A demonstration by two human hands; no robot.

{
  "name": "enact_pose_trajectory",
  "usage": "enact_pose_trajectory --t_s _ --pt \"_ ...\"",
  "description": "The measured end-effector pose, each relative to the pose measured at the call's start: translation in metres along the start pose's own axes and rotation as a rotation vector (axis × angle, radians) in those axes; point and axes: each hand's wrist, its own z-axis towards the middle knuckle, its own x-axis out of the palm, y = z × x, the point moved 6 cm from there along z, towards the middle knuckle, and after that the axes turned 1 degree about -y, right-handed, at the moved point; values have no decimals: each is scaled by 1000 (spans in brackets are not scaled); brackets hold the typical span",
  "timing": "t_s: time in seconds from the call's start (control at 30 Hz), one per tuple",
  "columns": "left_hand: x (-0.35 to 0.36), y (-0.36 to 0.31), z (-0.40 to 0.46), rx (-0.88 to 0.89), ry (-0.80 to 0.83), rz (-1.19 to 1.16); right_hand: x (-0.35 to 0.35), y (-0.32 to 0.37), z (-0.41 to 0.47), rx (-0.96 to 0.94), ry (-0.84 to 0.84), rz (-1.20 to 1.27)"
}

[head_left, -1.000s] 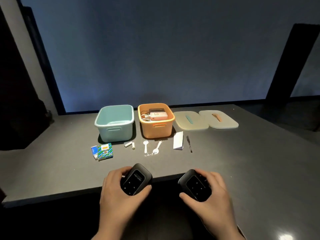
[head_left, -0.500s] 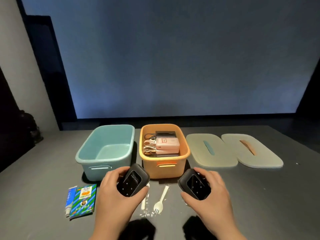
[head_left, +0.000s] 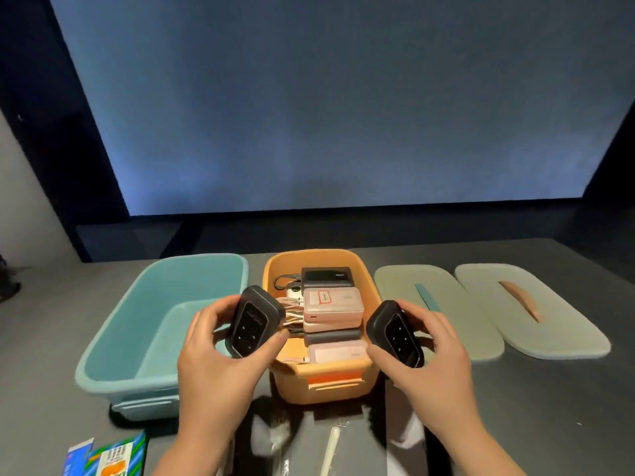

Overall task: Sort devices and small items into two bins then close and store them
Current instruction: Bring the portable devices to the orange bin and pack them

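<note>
Two black devices (head_left: pixel 252 322) (both held) over orange bin (head_left: pixel 323 374).

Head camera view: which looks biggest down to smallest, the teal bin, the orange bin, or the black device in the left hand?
1. Teal bin
2. Orange bin, somewhat smaller in outline
3. Black device in the left hand, smallest, though nearer the camera

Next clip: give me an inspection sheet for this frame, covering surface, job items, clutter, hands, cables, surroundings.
Surface: dark grey table.
Job's things: orange bin holds power banks; teal bin empty; two lids flat beside the orange bin.
Clutter: small packets and a plastic fork at the near edge.
Grippers: left hand and right hand each hold a black device over the orange bin.
Cables: looped cords inside the orange bin.
Surroundings: large blue-grey screen.
</note>
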Motion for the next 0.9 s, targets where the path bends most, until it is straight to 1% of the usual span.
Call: enact_pose_trajectory --t_s 0.07,0.1,0.23,0.33,0.47,0.57,0.67,0.73,0.77,0.8,0.9 --pt "3 4 14 2 -8 -17 9 1 17 -5 27 -21" --pt "6 8 20 -3 -8 -24 16 0 28 -4 65 -38" --pt "20 24 34 -35 25 -68 54 -9 65 26 352 -202" --pt "32 28 43 -44 44 -91 87 -23 80 -6 570 -427" --pt "47 31 46 -48 79 -85 130 -43 81 -155 822 -767" --pt "57 33 43 -51 120 -55 148 -53 76 -272 919 -967" --pt "63 33 41 -44 149 -44 153 -59 74 -296 944 -1038" --pt "66 32 41 -38 166 -40 148 -59 74 -252 976 -1004" --pt "67 32 41 -39 172 -42 143 -55 76 -196 970 -927" --pt "67 33 42 -42 178 -41 136 -49 80 -116 933 -779" --pt "69 36 41 -46 196 -19 107 -21 93 124 727 -122"
